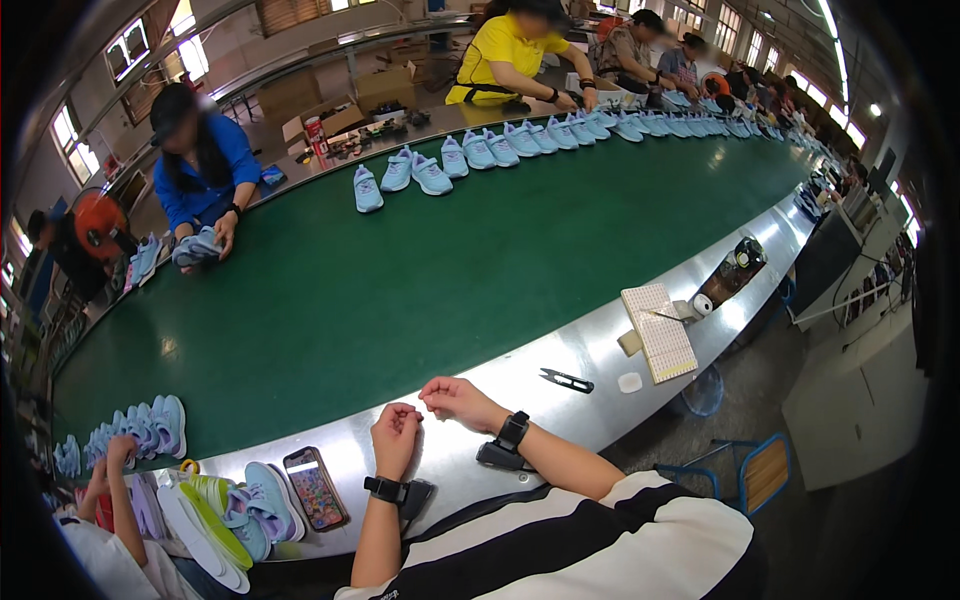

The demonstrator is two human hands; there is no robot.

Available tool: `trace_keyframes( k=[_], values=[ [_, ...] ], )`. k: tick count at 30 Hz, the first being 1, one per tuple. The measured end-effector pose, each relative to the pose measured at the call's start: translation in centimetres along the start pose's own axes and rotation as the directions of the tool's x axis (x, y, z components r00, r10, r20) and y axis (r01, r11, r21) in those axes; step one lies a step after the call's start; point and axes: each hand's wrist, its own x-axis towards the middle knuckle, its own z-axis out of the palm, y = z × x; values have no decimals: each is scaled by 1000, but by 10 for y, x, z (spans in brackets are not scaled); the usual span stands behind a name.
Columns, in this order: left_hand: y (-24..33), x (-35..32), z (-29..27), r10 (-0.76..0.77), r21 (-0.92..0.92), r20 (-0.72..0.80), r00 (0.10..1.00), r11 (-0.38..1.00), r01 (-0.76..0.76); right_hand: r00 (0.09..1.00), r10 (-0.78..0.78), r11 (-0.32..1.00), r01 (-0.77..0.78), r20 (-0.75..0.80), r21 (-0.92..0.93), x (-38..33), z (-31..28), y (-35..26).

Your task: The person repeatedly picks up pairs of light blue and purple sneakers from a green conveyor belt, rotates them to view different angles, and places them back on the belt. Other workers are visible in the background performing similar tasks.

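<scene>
As the left hand [397, 430] and right hand [460, 400] sit nearly knuckle to knuckle above the metal desk [590, 425], their fingers curl inward; whether they pinch anything thin, I cannot tell. Black thread snips [567, 381] lie on the desk to the right, probably kept there for easy reach. A phone [315, 489] lies face up left of the left hand. Beyond it, blue shoes [268, 502] and insoles [205, 530] crowd that side, likely limiting elbow room. Farther right are a notebook [660, 335] and dark bottle [732, 272]. Ahead, a wide green belt [400, 290] separates the desk from lined-up sneakers [499, 149] and co-workers.
</scene>
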Motion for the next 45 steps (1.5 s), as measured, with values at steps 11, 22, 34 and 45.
trace_keyframes(
  k=[11,22,34,45],
  values=[
    [2,-1,3,12,60,-12,1000,998,-11,999,-30,1000,30,-25,6,0,-4,5],
    [9,-6,7,64,21,3,998,998,-64,998,-51,997,54,-43,48,-6,-4,-5],
    [112,75,-130,621,540,-180,763,710,-451,998,-56,998,57,-38,22,-5,-5,-5],
    [52,91,-488,35,665,-745,666,-36,746,997,-57,998,56,-50,-5,-5,1,-8]
  ],
)
